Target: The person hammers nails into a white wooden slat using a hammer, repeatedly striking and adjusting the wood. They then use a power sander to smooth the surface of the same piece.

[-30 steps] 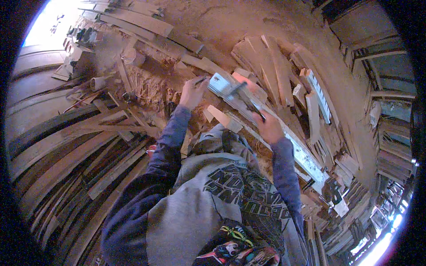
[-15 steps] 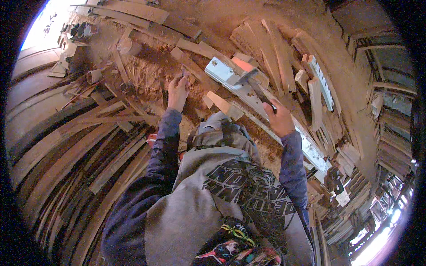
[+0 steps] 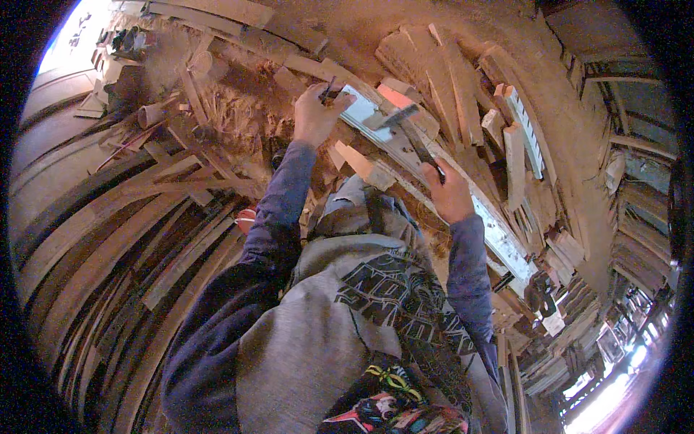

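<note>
Head view: The right hand (image 3: 450, 194) is closed around the handle of a hammer (image 3: 417, 142). The grip is at the handle's near end; the shaft runs from the fist up and to the left, with the head at the far end, well apart from the fingers. The hammer head lies over the pale-faced board (image 3: 361, 108) near its upper-left end; whether it touches the surface cannot be told.

The left hand (image 3: 316, 117) is at that same end of the board, just to its left, with fingers drawn together on a thin dark piece (image 3: 331, 88). The piece projects above the fingertips; its exact kind is too small to determine.

The board extends from beside the left hand diagonally down to the right, passing under the hammer and beyond the right fist. A light wooden block (image 3: 361, 165) is on the person's side of the board, below both the left fingers and hammer head. A red-faced block (image 3: 396, 98) is noted just past the board's far edge.
</note>
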The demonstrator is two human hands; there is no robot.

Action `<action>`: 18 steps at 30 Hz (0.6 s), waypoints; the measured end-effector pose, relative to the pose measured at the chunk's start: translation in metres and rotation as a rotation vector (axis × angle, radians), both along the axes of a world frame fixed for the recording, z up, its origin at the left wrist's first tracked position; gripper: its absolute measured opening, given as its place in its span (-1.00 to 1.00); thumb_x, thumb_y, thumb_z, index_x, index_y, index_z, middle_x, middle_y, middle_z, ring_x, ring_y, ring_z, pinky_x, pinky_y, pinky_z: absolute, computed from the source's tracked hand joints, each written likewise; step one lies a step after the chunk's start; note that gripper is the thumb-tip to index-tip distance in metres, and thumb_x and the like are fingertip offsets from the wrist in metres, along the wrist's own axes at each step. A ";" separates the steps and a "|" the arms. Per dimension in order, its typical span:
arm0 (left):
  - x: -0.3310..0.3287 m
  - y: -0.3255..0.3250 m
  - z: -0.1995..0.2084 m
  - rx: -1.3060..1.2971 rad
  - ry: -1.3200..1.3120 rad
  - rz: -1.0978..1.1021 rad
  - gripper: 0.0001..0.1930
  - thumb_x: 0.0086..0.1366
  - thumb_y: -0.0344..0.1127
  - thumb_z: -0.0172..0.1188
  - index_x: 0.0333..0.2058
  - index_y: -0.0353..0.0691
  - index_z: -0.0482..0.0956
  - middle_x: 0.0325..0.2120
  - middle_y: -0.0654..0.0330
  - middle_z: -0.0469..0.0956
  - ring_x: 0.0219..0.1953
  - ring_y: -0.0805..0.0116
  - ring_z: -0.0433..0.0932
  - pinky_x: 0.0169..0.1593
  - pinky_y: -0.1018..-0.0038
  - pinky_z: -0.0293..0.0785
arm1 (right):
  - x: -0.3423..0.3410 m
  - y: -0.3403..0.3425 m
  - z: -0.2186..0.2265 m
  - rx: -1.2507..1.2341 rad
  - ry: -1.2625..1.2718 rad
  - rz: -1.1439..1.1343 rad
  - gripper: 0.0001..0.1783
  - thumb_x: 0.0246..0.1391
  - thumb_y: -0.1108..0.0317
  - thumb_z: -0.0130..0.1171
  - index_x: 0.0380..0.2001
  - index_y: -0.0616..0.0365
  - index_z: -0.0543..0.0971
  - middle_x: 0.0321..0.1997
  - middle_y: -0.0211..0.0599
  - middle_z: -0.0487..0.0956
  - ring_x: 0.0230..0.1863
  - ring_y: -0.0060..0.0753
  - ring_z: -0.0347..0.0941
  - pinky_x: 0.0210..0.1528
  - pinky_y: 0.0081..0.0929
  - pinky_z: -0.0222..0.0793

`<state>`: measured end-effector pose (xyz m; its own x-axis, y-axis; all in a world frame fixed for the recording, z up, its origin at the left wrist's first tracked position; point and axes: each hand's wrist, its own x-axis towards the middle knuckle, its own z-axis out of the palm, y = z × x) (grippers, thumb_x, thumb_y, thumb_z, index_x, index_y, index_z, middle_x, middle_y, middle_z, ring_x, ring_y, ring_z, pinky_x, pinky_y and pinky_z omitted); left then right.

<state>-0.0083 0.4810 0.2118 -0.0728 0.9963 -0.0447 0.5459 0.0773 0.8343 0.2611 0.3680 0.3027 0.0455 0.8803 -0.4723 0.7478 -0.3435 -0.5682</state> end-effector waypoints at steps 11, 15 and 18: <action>-0.013 0.010 0.001 -0.068 -0.004 -0.037 -0.75 0.26 -0.21 0.21 -0.27 -0.30 0.66 -0.37 0.08 0.67 -0.32 0.31 0.63 -0.16 0.40 0.48 | 0.016 -0.009 -0.004 0.004 0.000 0.024 -0.28 0.21 -0.18 0.00 0.05 0.35 0.47 0.01 0.20 0.52 0.08 0.14 0.46 0.11 -0.23 0.35; -0.013 0.010 0.001 -0.068 -0.035 -0.045 -0.75 0.26 -0.22 0.22 -0.25 -0.30 0.66 -0.37 0.12 0.68 -0.34 0.41 0.60 -0.20 0.43 0.48 | -0.006 0.018 -0.008 -0.013 -0.044 0.055 -0.29 0.22 -0.17 -0.01 0.05 0.36 0.46 0.04 0.21 0.51 0.10 0.16 0.43 0.13 -0.21 0.33; -0.012 0.010 0.004 -0.169 -0.131 -0.029 -0.64 0.17 -0.10 0.29 -0.23 -0.30 0.65 -0.45 0.05 0.64 -0.39 0.29 0.61 -0.24 0.38 0.48 | -0.011 0.028 -0.010 -0.062 0.001 0.049 -0.25 0.22 -0.19 -0.03 0.05 0.39 0.45 0.05 0.24 0.49 0.12 0.18 0.41 0.16 -0.20 0.31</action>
